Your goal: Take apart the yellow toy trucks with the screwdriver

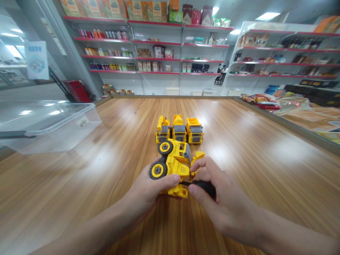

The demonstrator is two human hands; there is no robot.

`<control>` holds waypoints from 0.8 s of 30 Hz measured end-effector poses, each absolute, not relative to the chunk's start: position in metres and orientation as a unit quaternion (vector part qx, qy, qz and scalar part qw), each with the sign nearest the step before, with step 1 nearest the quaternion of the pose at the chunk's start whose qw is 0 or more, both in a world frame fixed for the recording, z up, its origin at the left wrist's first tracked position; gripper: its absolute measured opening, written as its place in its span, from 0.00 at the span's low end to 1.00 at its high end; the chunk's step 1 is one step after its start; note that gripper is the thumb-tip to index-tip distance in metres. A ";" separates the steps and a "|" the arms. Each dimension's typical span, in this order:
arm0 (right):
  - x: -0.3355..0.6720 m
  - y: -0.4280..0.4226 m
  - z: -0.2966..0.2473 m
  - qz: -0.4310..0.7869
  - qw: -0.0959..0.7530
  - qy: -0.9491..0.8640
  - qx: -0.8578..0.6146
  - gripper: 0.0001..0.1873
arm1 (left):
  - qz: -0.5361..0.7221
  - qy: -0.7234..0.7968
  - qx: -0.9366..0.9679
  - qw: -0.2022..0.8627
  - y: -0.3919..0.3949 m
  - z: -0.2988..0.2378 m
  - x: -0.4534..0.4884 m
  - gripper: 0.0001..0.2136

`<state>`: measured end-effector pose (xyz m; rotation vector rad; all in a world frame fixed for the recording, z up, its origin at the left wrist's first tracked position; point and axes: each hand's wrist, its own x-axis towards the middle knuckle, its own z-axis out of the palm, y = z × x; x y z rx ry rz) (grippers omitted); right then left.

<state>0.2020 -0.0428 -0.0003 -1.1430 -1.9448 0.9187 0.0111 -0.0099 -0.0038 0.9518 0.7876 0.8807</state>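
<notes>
My left hand (152, 187) is closed round a yellow toy construction truck (176, 166) with black tyres, tipped on its side above the table. Its thumb presses on the yellow body. In my right hand (216, 187) is a black-handled screwdriver (204, 187), its shaft pointing left into the truck's body; the tip is hidden there. Just behind my right fingers lies a yellow toy digger bucket part (198, 156), partly covered by them. Beyond the held truck stand three yellow and grey toy trucks in a row: a crane truck (162, 130), a mixer truck (179, 129) and a dump truck (194, 131).
A clear plastic bin (66, 124) stands on the wooden table (127, 141) at the left. A small screw-like piece (135, 112) lies toward the back left. Bagged goods (265, 101) are beyond the right edge. Stocked shelves (156, 42) line the back wall.
</notes>
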 end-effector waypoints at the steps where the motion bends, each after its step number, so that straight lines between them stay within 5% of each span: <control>1: 0.201 -0.043 -0.001 0.370 0.351 -0.739 -0.439 0.09 | 0.401 0.356 0.436 0.723 -0.010 -0.004 0.011 0.21; 10: 0.200 -0.039 -0.006 0.439 0.390 -0.676 -0.446 0.13 | 0.421 0.365 0.439 0.704 -0.008 -0.005 0.011 0.22; 14: 0.198 -0.041 -0.006 0.484 0.396 -0.637 -0.451 0.06 | 0.422 0.368 0.432 0.707 -0.008 -0.007 0.012 0.22; 24: 0.200 -0.037 -0.011 0.434 0.383 -0.656 -0.484 0.10 | 0.420 0.392 0.421 0.702 -0.012 -0.002 0.011 0.23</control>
